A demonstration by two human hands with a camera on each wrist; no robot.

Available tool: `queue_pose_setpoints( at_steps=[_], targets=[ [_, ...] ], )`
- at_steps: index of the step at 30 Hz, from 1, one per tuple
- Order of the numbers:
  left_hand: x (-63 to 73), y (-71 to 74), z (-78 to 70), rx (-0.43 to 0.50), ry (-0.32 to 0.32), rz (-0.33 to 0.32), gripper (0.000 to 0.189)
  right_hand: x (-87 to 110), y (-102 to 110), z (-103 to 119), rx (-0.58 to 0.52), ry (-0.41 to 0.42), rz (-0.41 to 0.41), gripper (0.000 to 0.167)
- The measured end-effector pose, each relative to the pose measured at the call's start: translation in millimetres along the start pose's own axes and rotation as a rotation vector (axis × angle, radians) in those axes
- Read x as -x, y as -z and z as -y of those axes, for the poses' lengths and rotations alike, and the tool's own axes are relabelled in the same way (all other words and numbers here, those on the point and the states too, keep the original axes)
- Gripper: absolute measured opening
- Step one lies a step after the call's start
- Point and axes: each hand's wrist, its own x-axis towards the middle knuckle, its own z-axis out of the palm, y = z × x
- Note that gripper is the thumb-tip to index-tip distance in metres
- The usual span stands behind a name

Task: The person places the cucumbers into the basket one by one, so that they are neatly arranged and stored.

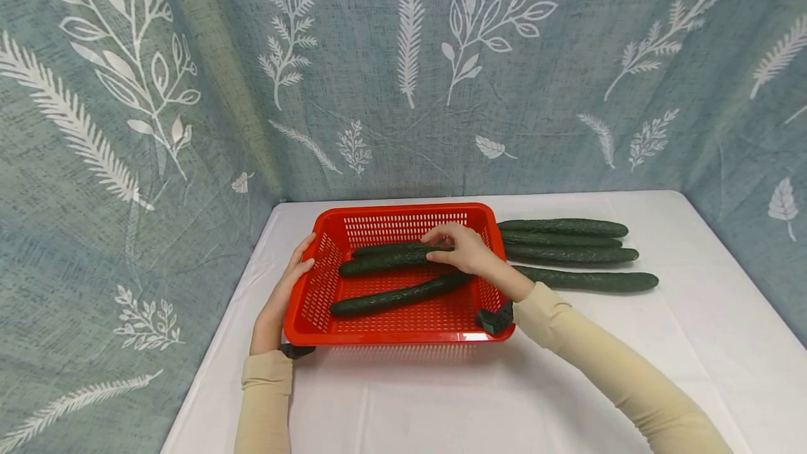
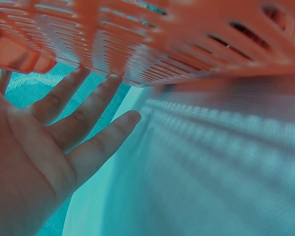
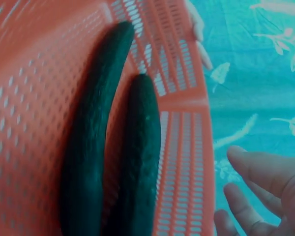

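Three cucumbers (image 1: 391,299) in the one red basket (image 1: 391,338), four more lying right of it on the white table (image 1: 410,405) — the right hand (image 1: 465,249), loose and empty, over the back pair — the left hand (image 1: 285,293), fingers straight, touching the basket's left end.

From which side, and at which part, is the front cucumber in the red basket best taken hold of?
Probably around the middle of the front cucumber, from above: it lies apart from the two cucumbers behind, leaving finger room along both sides, while the red basket has walls obstructing low approaches.
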Motion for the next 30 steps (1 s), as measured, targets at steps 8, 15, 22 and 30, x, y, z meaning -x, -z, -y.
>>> queue_pose_setpoints(
  at_steps=[8,15,22,30],
  targets=[
    [1.6,-2.2,-2.3,0.010,0.008,-0.005,0.052,2.1,19.8,-2.7,0.104,0.067,-0.132,0.028],
    [1.2,-3.1,-3.9,0.006,0.011,-0.009,0.051,9.9,36.8,-11.0,0.071,0.066,-0.188,0.031],
    [0.5,-2.4,-2.7,-0.011,0.002,-0.004,0.051,24.3,51.9,-23.8,-0.016,-0.004,-0.195,0.034],
    [0.6,-1.6,-0.4,-0.020,0.005,-0.003,0.051,40.1,67.6,-44.9,-0.029,-0.082,-0.217,0.037]
  ],
)
